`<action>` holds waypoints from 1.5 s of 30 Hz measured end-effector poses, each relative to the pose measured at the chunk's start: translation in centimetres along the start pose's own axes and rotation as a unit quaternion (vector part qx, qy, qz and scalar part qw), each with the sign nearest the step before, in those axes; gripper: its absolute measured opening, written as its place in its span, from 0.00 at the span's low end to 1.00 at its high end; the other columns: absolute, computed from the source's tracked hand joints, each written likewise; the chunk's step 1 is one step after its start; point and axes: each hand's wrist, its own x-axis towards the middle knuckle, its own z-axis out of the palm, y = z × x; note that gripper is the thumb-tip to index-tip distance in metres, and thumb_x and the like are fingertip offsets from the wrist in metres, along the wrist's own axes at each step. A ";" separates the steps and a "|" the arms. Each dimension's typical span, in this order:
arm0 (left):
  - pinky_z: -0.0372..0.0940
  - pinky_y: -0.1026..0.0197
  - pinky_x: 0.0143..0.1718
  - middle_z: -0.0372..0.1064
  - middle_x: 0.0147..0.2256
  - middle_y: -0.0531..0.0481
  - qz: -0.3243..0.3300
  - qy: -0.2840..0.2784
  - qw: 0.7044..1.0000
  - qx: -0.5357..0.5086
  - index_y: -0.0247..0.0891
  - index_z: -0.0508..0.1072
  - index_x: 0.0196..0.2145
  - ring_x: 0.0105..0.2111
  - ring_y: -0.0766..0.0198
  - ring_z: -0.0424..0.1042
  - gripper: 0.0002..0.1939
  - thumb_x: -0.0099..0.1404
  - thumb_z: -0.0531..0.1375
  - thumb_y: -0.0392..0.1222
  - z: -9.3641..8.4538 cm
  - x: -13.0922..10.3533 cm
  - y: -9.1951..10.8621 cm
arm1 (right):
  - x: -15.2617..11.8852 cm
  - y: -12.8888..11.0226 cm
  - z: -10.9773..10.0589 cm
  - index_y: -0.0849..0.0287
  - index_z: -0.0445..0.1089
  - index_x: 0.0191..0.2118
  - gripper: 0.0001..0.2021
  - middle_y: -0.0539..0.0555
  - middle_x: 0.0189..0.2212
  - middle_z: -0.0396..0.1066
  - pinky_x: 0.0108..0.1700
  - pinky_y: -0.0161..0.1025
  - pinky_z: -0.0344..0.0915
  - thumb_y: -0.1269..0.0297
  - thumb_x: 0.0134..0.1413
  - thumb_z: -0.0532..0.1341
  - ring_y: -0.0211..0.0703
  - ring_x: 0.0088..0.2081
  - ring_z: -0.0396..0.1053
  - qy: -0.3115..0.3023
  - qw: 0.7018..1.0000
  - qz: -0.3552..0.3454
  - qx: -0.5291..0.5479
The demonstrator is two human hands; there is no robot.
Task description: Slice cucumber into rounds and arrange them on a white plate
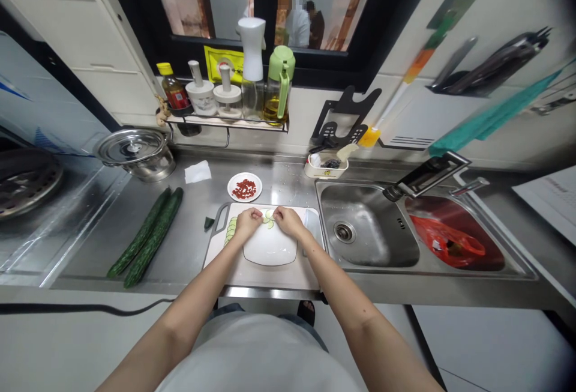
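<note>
Both hands meet over the far edge of a white plate, which sits on a pale cutting board. Thin green-rimmed cucumber slices overlap there between my fingertips. My left hand is closed in a pinch at their left side; what its fingers hold is too small to make out. On the other side my right hand pinches the edge of a slice. More cucumber slices lie in a row on the board, partly behind my left hand. A pale knife blade rests at the board's right.
Two whole cucumbers lie left of the board, near a lidded pot. A small plate of red bits stands behind it. To the right is a sink with a red bag. A condiment shelf overhangs the counter.
</note>
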 end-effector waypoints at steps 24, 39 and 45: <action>0.58 0.64 0.35 0.72 0.31 0.49 0.069 0.013 0.988 0.138 0.38 0.73 0.35 0.33 0.62 0.69 0.09 0.56 0.57 0.35 0.9 0.3 -0.3 | -0.1 -0.6 0.4 0.59 0.67 0.46 0.13 0.59 0.45 0.70 0.43 0.34 0.54 0.66 0.61 0.49 0.43 0.46 0.64 -0.034 0.995 0.019 -0.096; 0.57 0.63 0.37 0.67 0.35 0.48 0.133 0.004 0.976 0.171 0.39 0.72 0.38 0.35 0.62 0.67 0.09 0.60 0.57 0.42 0.8 -0.9 -0.5 | -0.3 -0.4 0.7 0.61 0.67 0.45 0.12 0.60 0.44 0.69 0.45 0.35 0.54 0.66 0.61 0.49 0.44 0.46 0.62 -0.007 0.995 -0.005 -0.103; 0.58 0.63 0.38 0.68 0.36 0.49 0.126 0.038 0.980 0.146 0.39 0.72 0.38 0.36 0.62 0.67 0.08 0.59 0.58 0.40 -0.6 -1.1 0.1 | -1.3 0.1 -0.7 0.59 0.67 0.46 0.14 0.56 0.42 0.70 0.44 0.34 0.54 0.66 0.61 0.48 0.41 0.43 0.64 0.093 0.995 0.029 -0.029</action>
